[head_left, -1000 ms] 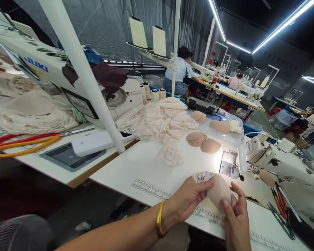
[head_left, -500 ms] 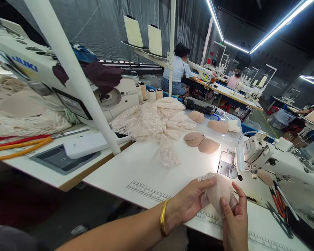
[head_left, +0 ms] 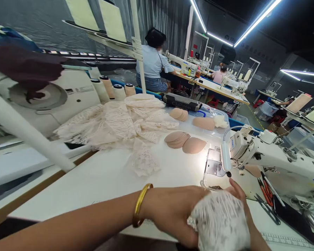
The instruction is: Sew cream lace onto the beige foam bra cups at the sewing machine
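Observation:
My left hand (head_left: 174, 216), a gold bangle on its wrist, grips the left side of a lace-covered pad (head_left: 221, 221) at the bottom of the view. My right hand (head_left: 244, 209) sits behind and under that piece, mostly hidden, with only fingertips showing at its top. The piece is held just in front of the lit needle plate (head_left: 214, 167) of the white sewing machine (head_left: 264, 160). Beige foam cups (head_left: 184, 141) lie stacked on the white table (head_left: 107, 177) beyond it, beside a heap of cream lace (head_left: 120, 122).
Scissors and snips (head_left: 265, 195) lie by the machine base at right. Thread cones (head_left: 111, 89) and a second machine (head_left: 42, 97) stand at left, with a slanted white pole (head_left: 26, 134) in front. Other people sew at tables farther back (head_left: 153, 62).
The view swung left and dropped closer to the table. The piece now shows its lace side toward me, and my hands have shifted lower and nearer in the view.

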Available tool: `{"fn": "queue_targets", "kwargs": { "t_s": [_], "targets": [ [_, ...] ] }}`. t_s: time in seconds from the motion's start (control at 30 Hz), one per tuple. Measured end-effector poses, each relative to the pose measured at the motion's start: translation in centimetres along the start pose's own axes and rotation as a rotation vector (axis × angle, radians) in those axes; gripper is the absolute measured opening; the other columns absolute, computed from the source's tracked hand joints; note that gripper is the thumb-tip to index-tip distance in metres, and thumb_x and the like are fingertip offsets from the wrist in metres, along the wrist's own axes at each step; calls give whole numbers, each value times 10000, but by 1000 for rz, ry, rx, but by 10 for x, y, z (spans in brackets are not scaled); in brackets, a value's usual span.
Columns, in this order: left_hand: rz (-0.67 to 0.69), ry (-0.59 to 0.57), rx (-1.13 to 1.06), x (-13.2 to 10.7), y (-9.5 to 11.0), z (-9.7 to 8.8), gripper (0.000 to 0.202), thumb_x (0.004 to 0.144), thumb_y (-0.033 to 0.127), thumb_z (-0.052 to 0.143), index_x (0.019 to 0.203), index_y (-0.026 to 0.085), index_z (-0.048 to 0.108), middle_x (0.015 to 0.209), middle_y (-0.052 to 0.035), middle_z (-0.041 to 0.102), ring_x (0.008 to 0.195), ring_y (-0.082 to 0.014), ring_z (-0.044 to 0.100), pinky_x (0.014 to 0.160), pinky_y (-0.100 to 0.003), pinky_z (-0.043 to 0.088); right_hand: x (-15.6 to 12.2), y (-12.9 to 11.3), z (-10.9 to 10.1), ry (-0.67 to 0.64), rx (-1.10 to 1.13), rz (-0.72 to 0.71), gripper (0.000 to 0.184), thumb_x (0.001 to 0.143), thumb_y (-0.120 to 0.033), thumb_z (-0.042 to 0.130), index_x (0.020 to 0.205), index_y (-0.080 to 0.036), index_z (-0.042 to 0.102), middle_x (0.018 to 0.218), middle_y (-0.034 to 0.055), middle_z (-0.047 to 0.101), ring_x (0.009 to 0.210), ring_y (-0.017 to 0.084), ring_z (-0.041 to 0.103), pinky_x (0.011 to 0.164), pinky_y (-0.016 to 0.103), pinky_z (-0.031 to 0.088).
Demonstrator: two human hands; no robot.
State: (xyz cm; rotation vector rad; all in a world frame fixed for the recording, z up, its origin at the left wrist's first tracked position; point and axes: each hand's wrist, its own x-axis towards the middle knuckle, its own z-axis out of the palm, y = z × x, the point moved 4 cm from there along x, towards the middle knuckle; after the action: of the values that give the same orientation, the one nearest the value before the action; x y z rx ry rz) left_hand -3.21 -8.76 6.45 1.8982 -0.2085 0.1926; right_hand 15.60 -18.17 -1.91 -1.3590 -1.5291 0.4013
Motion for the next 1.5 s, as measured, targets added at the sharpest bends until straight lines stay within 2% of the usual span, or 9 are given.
{"fn": "queue_targets", "kwargs": {
  "t_s": [0.07,0.1,0.17,0.23,0.33,0.43,0.53,1.13,1.5],
  "targets": [
    [126,-128,537,9,-6,-7,152,756,36,720,725,178,675,900,-40,728,875,-216,626,935,-414,425,24,6,-10,-89,-132,-138,182,990,-331,661,1156,-294,726,962,36,761,890,223,675,833,372,530],
    [170,-145,730,16,-13,-11,210,701,-29,711,686,173,656,912,-36,739,887,-214,630,942,-424,398,35,6,-9,-166,-299,-289,139,1019,-269,607,1071,-284,735,964,33,765,896,214,659,829,361,510],
    [187,-175,912,29,-31,-19,272,622,-90,713,668,172,655,936,-14,760,883,-201,644,903,-411,378,50,9,-4,-255,-598,-528,234,1042,-159,521,954,-253,716,906,28,757,835,189,626,778,327,476],
    [161,-202,917,39,-48,-27,273,616,-81,737,657,180,671,918,14,766,797,-167,638,836,-389,366,58,13,-2,-251,-774,-610,284,1037,-91,469,930,-234,690,875,33,743,832,184,618,737,302,459],
    [105,-193,897,44,-58,-35,224,675,-20,770,639,187,693,881,12,757,696,-140,601,778,-386,335,58,16,-9,-208,-755,-567,321,987,-14,442,1016,-229,680,977,55,757,955,197,637,739,285,472],
    [81,-167,910,42,-55,-37,196,722,23,759,645,193,700,867,-8,749,703,-152,591,761,-389,312,51,14,-16,-237,-650,-533,367,931,21,453,1086,-231,670,1053,46,766,971,198,639,753,282,485],
    [67,-152,883,40,-52,-36,195,740,26,721,669,207,699,848,0,742,711,-153,580,795,-391,317,49,15,-18,-269,-661,-460,352,915,1,477,1087,-234,674,1042,36,767,977,208,637,768,289,488],
    [178,-47,814,45,-58,-41,213,671,-7,671,637,197,623,712,37,689,634,-132,522,780,-382,308,47,31,-19,-238,-826,-307,417,903,-37,453,1161,-261,692,1120,45,753,1028,219,648,719,271,503],
    [127,-74,826,43,-65,-38,191,684,19,737,702,202,683,886,24,747,733,-151,586,832,-396,307,46,28,-19,-230,-810,-293,385,921,-33,444,1108,-262,691,1049,43,745,1056,228,641,693,272,473]
  ]
}}
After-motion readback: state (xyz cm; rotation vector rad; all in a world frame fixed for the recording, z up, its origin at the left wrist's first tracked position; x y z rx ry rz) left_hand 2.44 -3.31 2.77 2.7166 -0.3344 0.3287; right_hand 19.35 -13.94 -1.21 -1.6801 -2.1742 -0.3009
